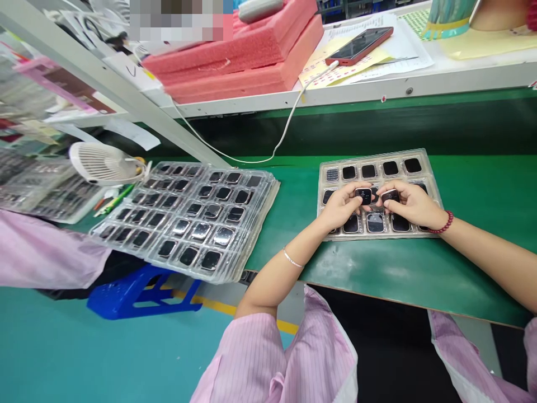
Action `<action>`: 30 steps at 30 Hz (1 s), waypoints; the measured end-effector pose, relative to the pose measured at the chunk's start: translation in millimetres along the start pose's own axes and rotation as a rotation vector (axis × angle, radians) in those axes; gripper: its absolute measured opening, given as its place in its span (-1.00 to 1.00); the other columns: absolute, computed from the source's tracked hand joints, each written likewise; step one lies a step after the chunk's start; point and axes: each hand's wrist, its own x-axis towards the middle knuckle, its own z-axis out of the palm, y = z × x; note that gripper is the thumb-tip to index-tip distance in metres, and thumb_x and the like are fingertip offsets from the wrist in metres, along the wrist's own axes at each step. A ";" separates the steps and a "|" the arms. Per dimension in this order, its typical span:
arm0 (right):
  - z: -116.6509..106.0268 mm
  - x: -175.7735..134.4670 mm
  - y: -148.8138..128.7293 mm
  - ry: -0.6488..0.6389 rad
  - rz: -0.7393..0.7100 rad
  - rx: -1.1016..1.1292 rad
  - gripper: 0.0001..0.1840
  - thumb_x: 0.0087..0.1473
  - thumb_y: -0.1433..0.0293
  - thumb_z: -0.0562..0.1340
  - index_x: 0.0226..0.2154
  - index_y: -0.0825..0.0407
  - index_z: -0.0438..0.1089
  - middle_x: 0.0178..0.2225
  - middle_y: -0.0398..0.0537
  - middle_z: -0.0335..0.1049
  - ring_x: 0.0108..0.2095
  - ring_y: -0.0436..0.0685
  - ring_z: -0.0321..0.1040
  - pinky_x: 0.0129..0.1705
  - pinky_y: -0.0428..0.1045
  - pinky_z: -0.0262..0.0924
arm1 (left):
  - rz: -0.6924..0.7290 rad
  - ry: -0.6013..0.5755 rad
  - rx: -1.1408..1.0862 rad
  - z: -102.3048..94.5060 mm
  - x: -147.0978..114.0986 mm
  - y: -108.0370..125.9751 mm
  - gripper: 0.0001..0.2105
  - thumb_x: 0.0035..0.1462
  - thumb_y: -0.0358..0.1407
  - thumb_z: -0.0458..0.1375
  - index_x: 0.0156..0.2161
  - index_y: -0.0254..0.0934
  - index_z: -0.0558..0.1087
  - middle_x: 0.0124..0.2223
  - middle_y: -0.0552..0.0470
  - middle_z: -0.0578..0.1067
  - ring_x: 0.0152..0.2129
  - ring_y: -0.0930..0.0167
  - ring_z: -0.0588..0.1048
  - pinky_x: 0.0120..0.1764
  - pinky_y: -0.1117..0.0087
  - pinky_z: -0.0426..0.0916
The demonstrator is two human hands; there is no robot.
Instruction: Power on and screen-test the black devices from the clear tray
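My left hand (344, 206) pinches a square smartwatch body (363, 196) whose dark screen is lit with small marks. In my right hand (409, 202) a second watch body (390, 196) is gripped, tilted, close beside the first. Both hands hover over a clear plastic tray (377, 236) on the green bench. Dark square watch faces, such as one at the top right (413, 165), sit in its pockets. One pocket at the top left holds a lighter, striped piece (332, 174). My hands hide part of the tray's middle row.
Stacked clear trays (239, 268) of watch faces stand to the left, near a white fan (103, 162). On the shelf above lie red foam blocks (235, 73) and a phone (359, 46), its white cable (282, 140) hanging down. A co-worker's pink sleeve (46, 252) reaches in at left, above a blue stool (126, 296).
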 end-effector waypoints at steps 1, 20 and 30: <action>0.1 -0.1 0.4 -0.004 -0.005 0.003 -0.72 0.03 0.40 0.34 -0.14 -0.03 0.49 -0.29 -0.05 0.60 -0.43 0.12 0.49 -0.38 0.04 0.43 | 0.001 -0.002 0.003 -0.3 0.3 -0.9 -0.56 0.20 -0.21 0.22 0.16 -0.30 0.39 0.01 -0.19 0.63 -0.30 0.36 0.66 -0.32 0.44 0.44; 0.3 -0.6 -0.1 -0.006 0.032 0.075 -0.76 0.06 0.32 0.39 -0.16 -0.04 0.55 -0.24 -0.03 0.63 -0.37 0.13 0.57 -0.32 0.02 0.52 | -0.018 0.038 0.046 3.5 -2.7 6.8 -0.62 0.14 -0.12 0.31 -0.03 -0.33 0.47 -0.11 -0.12 0.64 -0.47 0.46 0.58 -0.34 0.44 0.44; -0.2 1.3 3.9 -0.003 -0.060 -0.007 -0.71 0.02 0.35 0.38 -0.14 -0.01 0.52 -0.29 -0.03 0.61 -0.29 0.19 0.55 -0.28 0.05 0.44 | -0.025 0.048 0.044 2.7 -1.5 2.1 -0.53 0.07 -0.22 0.33 0.08 -0.29 0.44 0.01 -0.17 0.62 -0.29 0.37 0.64 -0.32 0.46 0.43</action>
